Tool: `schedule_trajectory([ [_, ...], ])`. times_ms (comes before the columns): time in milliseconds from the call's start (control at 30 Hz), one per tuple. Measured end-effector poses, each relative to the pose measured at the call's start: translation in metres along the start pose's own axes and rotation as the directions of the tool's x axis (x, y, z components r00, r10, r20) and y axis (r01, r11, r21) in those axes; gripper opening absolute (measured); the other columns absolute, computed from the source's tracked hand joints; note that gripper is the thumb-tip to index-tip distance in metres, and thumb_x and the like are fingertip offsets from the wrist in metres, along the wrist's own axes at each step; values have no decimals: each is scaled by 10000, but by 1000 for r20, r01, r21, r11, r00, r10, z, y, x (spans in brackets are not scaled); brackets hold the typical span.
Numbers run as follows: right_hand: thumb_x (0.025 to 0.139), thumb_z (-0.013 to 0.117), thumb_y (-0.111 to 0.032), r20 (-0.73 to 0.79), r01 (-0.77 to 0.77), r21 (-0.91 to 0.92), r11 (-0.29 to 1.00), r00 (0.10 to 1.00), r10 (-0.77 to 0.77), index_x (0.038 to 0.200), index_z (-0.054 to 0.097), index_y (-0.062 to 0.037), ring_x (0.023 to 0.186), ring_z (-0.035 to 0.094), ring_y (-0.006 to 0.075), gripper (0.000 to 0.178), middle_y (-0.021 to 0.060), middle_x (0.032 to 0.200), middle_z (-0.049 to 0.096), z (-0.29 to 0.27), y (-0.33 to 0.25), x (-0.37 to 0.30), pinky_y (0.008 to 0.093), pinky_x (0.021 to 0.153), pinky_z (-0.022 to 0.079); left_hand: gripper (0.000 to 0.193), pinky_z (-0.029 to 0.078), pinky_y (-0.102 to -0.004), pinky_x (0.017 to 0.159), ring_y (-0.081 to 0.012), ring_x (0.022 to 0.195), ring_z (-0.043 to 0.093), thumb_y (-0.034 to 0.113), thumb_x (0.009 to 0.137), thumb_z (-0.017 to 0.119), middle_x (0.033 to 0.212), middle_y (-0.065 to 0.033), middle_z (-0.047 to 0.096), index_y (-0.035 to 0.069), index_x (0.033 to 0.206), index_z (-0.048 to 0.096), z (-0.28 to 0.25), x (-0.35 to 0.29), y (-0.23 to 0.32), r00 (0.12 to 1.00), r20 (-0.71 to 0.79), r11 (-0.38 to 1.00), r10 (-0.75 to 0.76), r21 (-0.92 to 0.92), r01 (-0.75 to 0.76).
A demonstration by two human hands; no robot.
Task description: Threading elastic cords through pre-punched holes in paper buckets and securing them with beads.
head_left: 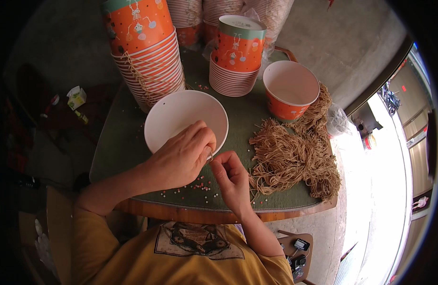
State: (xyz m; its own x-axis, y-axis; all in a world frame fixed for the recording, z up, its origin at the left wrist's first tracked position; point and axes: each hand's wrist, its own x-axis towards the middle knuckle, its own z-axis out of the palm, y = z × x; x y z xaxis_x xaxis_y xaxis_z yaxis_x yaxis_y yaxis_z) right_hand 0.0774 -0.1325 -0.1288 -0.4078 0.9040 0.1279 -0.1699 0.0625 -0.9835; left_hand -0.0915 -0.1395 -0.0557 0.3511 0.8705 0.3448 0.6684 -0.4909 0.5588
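White card, round and open-mouthed, forms the bucket at the hands, mid-left on the desk. At its five o'clock, the left hand lies across the rim, thumb and finger pinched on a short bit of thin cord. The right hand, just beside it, has thumb and finger drawn nearly together; I cannot tell whether they hold the cord too.

Small red and white specks, too many to count, lie at six o'clock, between bucket and wooden front edge. Toward nine o'clock, green surface gives some room before the left edge; at four, one tangled heap of tan twine fills the space to the right edge.

One other single bucket stands upright near three o'clock. Two nested stacks stand on the desk: the taller stack at eleven, the shorter stack at one. Behind them rise at least three plastic-wrapped stacks.
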Motion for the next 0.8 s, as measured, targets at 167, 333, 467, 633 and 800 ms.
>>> schedule_trajectory([
  [167,965,545,-95,46,-46,-36,998,998,47,918,499,-63,683,396,0,73,-78,773,454,1,-2,0,163,607,326,104,436,-435,712,-331,834,526,-21,870,515,900,-126,468,18,926,437,3,2,-3,999,-32,1000,22,-14,-23],
  [333,905,552,-50,50,-29,5,1000,998,28,892,502,-49,629,436,11,52,-52,693,505,2,12,0,188,546,359,128,445,-429,714,-332,839,527,-30,827,537,899,-128,470,25,901,448,5,2,-1,997,-53,998,59,17,-58],
  [467,890,547,-43,67,-60,53,997,996,56,894,501,-58,629,410,10,48,-63,695,477,9,19,-3,182,550,341,191,452,-410,734,-311,865,537,13,753,603,918,-115,485,42,902,486,8,0,1,979,-56,946,195,274,-172],
  [633,966,543,-100,-24,-113,273,955,992,125,932,540,-62,669,385,6,51,-84,738,444,21,12,-9,169,597,328,283,456,-399,767,-264,895,546,82,730,658,985,-100,516,53,981,531,10,-5,-10,922,-104,845,373,449,-291],
  [800,1001,511,-161,98,-204,187,961,977,188,1046,609,-42,673,425,23,161,-71,757,486,14,12,-38,182,611,363,314,487,-359,616,-253,712,598,-29,779,679,898,-77,597,38,1054,543,20,-52,3,845,-391,920,365,289,-264],
])
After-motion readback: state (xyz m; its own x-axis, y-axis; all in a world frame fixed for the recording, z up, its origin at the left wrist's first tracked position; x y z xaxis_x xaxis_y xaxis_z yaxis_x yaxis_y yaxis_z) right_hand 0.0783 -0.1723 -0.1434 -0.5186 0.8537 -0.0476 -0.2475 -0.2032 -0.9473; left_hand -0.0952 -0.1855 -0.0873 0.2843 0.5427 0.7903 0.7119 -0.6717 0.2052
